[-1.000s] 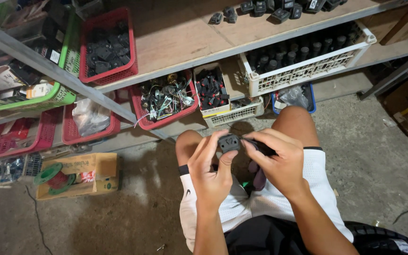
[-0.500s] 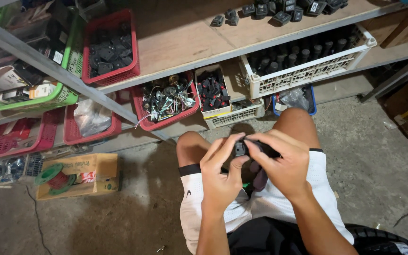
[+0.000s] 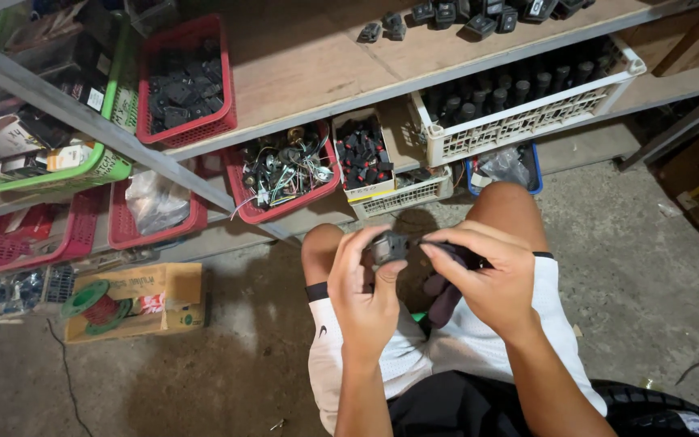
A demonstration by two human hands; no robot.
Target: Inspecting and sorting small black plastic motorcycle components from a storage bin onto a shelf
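My left hand [image 3: 363,290] grips a small black plastic part [image 3: 388,246] between thumb and fingers, held above my knees. My right hand [image 3: 483,273] holds a dark tool [image 3: 456,252] whose tip touches the right side of that part. The tool's handle is mostly hidden under my fingers. Both hands hover over my lap, in white shorts, as I squat in front of a low shelf.
A wooden shelf [image 3: 301,73] carries a red basket of black parts [image 3: 184,89], a red basket of wired pieces [image 3: 283,171], a small box of black and red parts [image 3: 362,154] and a white crate [image 3: 527,105]. A cardboard box with a green spool [image 3: 127,303] lies on the concrete floor.
Both hands shifted slightly right and then back, keeping the black part and tool together. The left fingers have turned the part a little.
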